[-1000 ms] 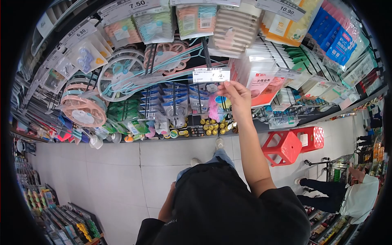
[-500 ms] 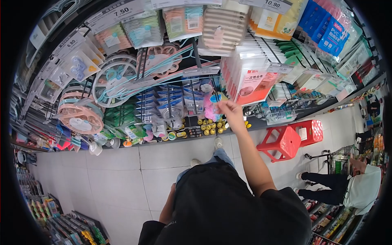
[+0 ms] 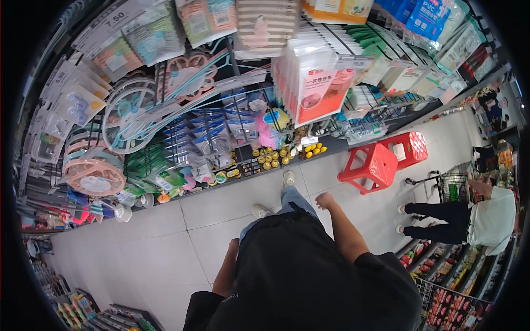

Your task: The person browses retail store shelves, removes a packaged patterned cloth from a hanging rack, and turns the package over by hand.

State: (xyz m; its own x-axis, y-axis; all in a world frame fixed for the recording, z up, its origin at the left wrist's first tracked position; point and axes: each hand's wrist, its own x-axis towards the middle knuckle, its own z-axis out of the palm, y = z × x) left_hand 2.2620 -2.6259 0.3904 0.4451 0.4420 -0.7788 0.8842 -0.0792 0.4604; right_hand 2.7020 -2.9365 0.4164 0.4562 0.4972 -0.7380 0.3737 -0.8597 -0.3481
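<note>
two red stools [image 3: 382, 165] stand on the floor [image 3: 143, 248] near the right hand [image 3: 326, 201], its fingers curled closed with nothing visible inside, so a careless sidestep could knock the stools; left hand [image 3: 233, 244] partly hidden, cannot tell its fingers' state.

The stools [image 3: 380, 164] are red, the shirt [image 3: 314, 270] black, the jeans [image 3: 297, 202] blue; a hanging pack [image 3: 266, 36] has beige and white stripes, the floor [image 3: 138, 259] is pale grey
</note>
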